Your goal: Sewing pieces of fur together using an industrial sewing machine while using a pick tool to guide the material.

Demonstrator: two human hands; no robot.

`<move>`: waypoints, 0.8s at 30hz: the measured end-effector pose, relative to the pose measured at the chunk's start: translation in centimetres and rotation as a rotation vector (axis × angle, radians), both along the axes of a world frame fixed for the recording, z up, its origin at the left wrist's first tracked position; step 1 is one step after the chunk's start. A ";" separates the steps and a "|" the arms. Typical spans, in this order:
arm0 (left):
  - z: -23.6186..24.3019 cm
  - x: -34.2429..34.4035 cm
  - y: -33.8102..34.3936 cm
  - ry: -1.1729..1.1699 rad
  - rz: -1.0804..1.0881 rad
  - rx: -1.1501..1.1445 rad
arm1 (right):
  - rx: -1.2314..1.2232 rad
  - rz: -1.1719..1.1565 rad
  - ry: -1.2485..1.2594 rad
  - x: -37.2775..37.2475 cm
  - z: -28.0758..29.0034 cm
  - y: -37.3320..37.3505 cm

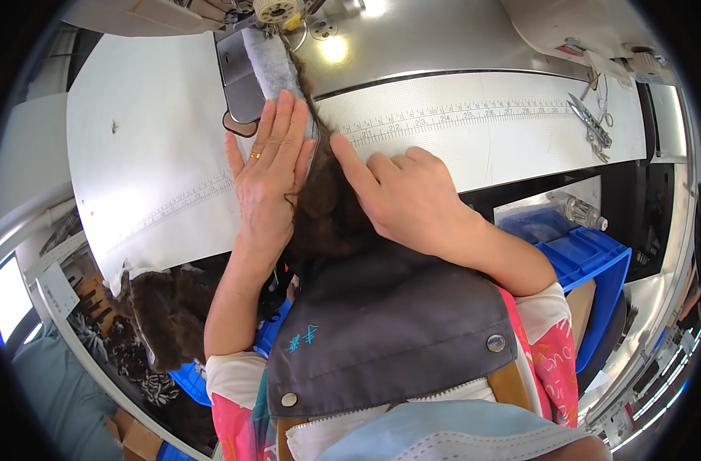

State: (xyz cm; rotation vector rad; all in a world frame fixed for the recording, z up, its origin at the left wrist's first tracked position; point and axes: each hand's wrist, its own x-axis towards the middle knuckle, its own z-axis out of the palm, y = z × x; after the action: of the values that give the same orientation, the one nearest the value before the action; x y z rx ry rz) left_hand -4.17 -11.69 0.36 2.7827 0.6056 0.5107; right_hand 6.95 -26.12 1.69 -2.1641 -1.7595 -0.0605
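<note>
A brown fur piece [320,207] with a pale fluffy strip [272,61] along it runs from under the sewing machine head [277,9] down toward my lap. My left hand [270,157] is open and lies flat on the strip, fingers pointing at the machine, a ring on one finger. At the fur's right edge, my right hand [404,192] has its index finger stretched along the edge and its other fingers curled. Its thumb is hidden, and the hand appears closed on the fur. A dark metal plate [239,77] sits left of the strip.
Ruler markings cross the white table [158,138]. Scissors [593,123] lie at its right end. Beyond my right arm are a blue plastic bin [585,257] and a clear bottle [585,213]. More brown fur [162,315] hangs at the lower left.
</note>
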 end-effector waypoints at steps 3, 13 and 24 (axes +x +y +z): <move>-0.2 -0.4 0.1 -0.005 0.000 -0.032 | -0.050 0.125 0.173 1.1 0.0 -2.4; 0.3 -0.1 0.0 -0.006 -0.002 -0.050 | 0.129 -0.264 0.136 2.5 -1.3 3.2; 0.0 -0.3 0.0 -0.037 0.000 -0.033 | 0.130 -0.242 0.140 2.3 -1.5 3.4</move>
State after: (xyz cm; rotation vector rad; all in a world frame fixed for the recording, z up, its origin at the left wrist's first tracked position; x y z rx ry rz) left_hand -4.49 -11.66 0.35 2.7357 0.6003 0.5457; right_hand 9.24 -22.67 0.19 -2.2168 -1.3744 -0.0787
